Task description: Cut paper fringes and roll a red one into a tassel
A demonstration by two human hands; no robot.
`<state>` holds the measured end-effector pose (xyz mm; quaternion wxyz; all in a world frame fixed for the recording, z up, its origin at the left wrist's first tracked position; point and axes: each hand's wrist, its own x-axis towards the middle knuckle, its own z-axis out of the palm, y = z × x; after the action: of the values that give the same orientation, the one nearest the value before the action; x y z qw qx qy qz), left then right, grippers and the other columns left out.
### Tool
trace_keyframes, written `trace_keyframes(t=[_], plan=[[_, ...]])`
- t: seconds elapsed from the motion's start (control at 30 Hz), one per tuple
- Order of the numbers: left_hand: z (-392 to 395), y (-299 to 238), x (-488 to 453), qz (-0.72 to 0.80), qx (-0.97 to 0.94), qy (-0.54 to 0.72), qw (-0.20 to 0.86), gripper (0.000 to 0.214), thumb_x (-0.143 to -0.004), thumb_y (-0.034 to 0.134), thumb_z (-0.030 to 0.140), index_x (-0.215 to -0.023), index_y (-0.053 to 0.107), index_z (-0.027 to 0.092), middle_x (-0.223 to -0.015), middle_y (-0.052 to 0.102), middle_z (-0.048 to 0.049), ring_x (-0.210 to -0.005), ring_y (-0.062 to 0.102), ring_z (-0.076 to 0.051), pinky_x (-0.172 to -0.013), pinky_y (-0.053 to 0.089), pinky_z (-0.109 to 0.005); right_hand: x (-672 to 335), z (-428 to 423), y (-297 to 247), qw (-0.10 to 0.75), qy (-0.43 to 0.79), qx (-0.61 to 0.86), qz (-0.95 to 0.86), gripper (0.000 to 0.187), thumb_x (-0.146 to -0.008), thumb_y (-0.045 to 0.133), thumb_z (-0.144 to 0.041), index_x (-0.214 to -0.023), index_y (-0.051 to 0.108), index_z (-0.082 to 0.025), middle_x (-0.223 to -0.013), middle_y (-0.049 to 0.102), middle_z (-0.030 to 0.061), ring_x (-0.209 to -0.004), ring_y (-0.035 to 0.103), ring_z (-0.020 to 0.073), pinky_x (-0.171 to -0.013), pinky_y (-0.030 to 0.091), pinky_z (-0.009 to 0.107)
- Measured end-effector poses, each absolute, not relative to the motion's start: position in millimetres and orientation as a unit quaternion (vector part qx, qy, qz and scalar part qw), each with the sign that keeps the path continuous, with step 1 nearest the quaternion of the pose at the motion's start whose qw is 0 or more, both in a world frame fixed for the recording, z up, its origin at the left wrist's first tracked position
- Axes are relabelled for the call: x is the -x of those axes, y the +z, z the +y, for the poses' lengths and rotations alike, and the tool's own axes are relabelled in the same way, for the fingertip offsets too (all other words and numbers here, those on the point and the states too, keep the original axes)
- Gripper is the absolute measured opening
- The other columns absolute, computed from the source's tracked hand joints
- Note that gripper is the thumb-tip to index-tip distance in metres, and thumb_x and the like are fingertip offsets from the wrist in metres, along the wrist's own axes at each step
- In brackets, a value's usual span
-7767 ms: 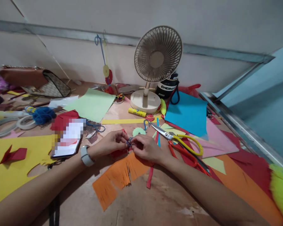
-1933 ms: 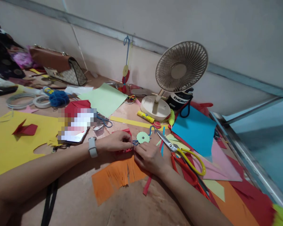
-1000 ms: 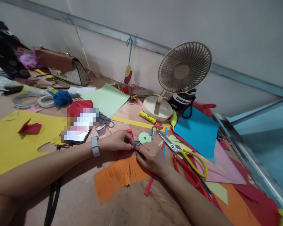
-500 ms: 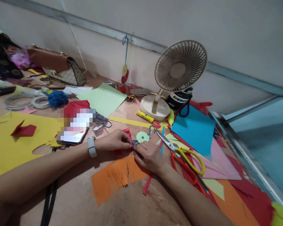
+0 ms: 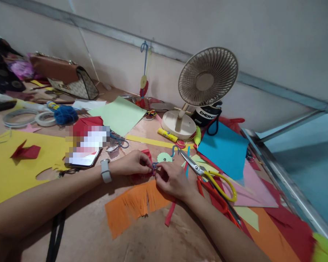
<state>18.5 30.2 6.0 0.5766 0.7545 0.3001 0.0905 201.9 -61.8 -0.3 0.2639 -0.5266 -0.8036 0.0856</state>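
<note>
Blue yarn [image 5: 154,165] is pinched between the fingertips of my left hand [image 5: 138,163] and my right hand [image 5: 173,179], which almost meet at the table's middle. Just beyond my right fingers lies a pale green scalloped paper disc [image 5: 164,157] with a dark hole in its centre. A loose end of the yarn curls past it toward the scissors. Red paper [image 5: 146,152] shows behind and below my left hand, partly covered by it. Closer to me, an orange fringed paper strip [image 5: 128,206] lies flat, its right end under my right hand.
Yellow-handled scissors [image 5: 221,185] and red-handled scissors [image 5: 215,196] lie right of my right hand. A small fan [image 5: 179,124], a glue stick [image 5: 167,135] and blue paper [image 5: 225,151] are farther back. A phone [image 5: 84,157] rests on yellow paper [image 5: 5,182] to the left.
My right thumb and fingertips have shifted slightly up and closer to the left ones at the yarn. The disc and papers stay in place; the view has shifted slightly.
</note>
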Motion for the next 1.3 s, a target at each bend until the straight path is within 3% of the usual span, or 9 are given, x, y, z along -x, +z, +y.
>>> trace_keyframes(t=[0.77,1.3], plan=[[35.4,-4.5,-18.0,0.296,-0.759,0.142,0.562,0.014,-0.075,0.065,0.023,-0.081,0.074,0.014,-0.075,0.073,-0.0048,-0.066,0.063,-0.014,-0.061,0.047,-0.022,-201.1,-58.3,-1.5,0.269,0.183,0.568,-0.756,0.004,-0.077,0.060,-0.018,-0.081,0.062,-0.017,-0.064,0.058,-0.0015,-0.063,0.054,0.0128,-0.057,0.037,0.022],[30.3,-0.7,-19.5,0.297,-0.729,0.137,0.601,0.015,-0.074,0.063,0.019,-0.087,0.069,0.012,-0.075,0.070,-0.0047,-0.065,0.062,-0.013,-0.060,0.046,-0.022,-202.1,-55.2,-6.5,0.273,0.191,0.584,-0.740,0.004,-0.079,0.059,-0.017,-0.079,0.064,-0.017,-0.065,0.060,-0.0009,-0.062,0.055,0.0128,-0.057,0.037,0.021]])
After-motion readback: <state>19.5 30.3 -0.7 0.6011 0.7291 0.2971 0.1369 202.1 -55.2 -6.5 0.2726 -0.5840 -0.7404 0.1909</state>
